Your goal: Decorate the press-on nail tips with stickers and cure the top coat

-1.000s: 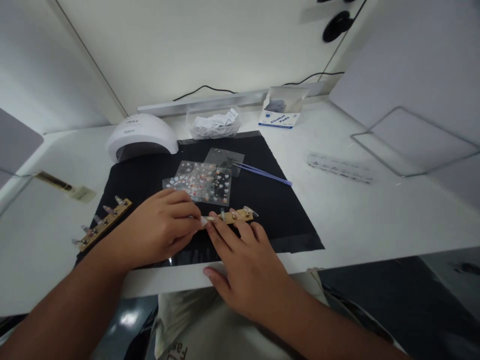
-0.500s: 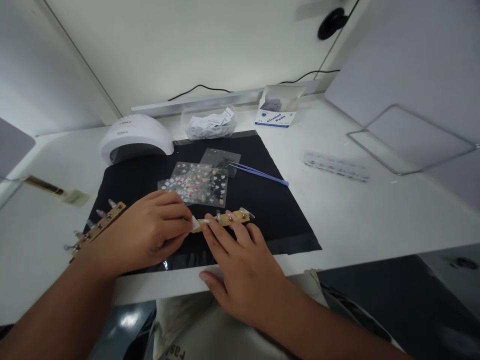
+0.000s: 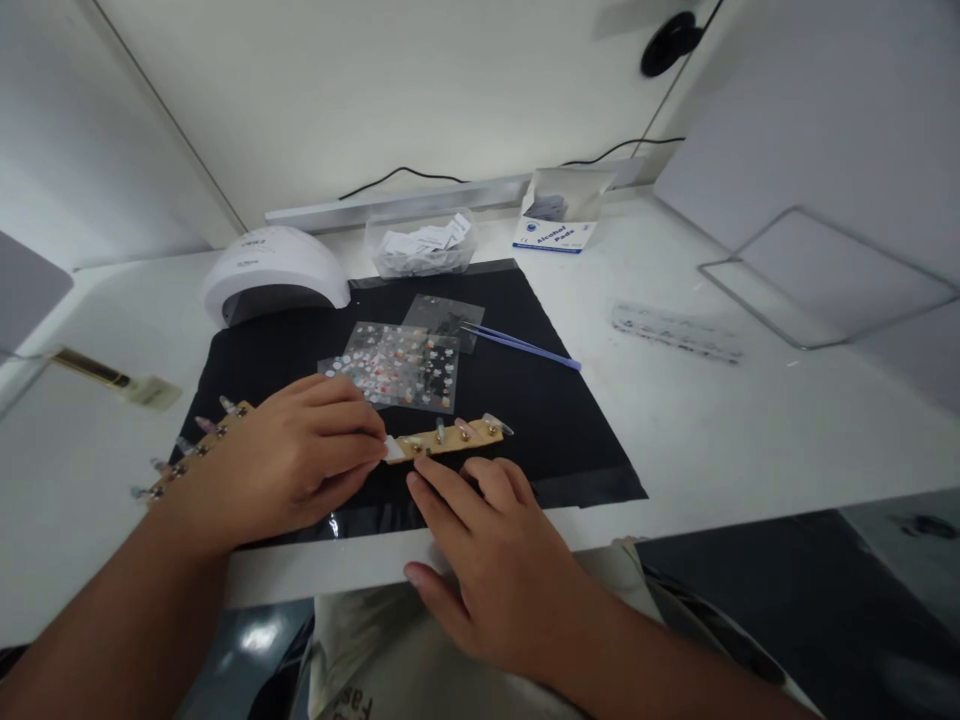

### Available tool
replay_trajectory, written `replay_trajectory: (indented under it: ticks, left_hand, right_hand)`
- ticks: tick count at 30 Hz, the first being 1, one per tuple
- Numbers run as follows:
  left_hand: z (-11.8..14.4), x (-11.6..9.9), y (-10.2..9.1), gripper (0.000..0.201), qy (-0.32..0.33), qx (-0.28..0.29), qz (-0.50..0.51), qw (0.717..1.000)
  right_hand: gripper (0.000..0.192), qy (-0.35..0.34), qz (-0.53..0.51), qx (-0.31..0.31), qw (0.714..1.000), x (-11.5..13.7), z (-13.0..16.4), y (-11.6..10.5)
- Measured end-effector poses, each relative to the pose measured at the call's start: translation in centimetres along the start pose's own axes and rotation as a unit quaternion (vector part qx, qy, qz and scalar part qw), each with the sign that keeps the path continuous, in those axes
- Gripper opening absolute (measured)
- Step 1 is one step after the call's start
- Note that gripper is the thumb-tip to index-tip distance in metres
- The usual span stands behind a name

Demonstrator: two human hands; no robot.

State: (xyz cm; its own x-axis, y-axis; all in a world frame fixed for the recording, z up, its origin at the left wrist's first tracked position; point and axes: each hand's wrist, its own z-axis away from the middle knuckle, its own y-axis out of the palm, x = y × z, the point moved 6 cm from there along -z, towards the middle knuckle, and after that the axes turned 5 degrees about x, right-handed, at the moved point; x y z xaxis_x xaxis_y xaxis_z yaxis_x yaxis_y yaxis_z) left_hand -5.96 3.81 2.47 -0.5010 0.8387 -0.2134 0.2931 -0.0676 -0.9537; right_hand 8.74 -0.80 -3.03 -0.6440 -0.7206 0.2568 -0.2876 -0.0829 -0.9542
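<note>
A wooden strip (image 3: 450, 437) with several nail tips standing on small metal studs lies across the black mat. At the strip's left end, my left hand (image 3: 322, 450) has its fingers pinched on a small white pad (image 3: 394, 449). My right hand (image 3: 487, 550) is along the strip's near edge, index fingertip at or close to the wood, thumb spread away, holding nothing. A second strip of nail tips (image 3: 196, 450) is partly hidden behind my left wrist. Clear sheets of nail stickers (image 3: 397, 367) lie just beyond my hands.
Purple tweezers (image 3: 525, 347) rest on the black mat (image 3: 570, 440). Behind are a white nail lamp (image 3: 277, 265), a clear tub of white packets (image 3: 420, 245) and an alcohol pads box (image 3: 555, 230). A bottle (image 3: 142, 390) lies left; a clear strip (image 3: 675, 333) and wire stand (image 3: 795, 345) are right.
My right fingers have drawn back from on top of the nail tips to the strip's near edge, uncovering more of it. My left hand keeps its pinch at the strip's left end.
</note>
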Motion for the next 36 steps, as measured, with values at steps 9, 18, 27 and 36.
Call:
replay_trajectory:
  ticks: [9, 18, 27, 36]
  left_hand:
    - [-0.1, 0.5, 0.0, 0.008, -0.059, -0.052, -0.017, 0.997]
    - [-0.2, 0.0, 0.9, 0.015, -0.013, 0.038, -0.006, 0.999]
    - [-0.1, 0.5, 0.7, 0.014, -0.026, 0.040, -0.026, 0.999]
    - [-0.5, -0.2, 0.9, 0.018, -0.008, 0.032, -0.041, 0.999]
  right_hand:
    - [0.066, 0.010, -0.024, 0.040, 0.999, 0.8, -1.4, 1.0]
    - [0.064, 0.019, -0.014, 0.043, 0.999, 1.3, -2.3, 0.9]
    - [0.065, 0.009, -0.009, 0.039, 0.999, 1.0, -2.5, 1.4]
    - [0.064, 0.015, -0.003, 0.035, 0.999, 1.1, -2.6, 1.1]
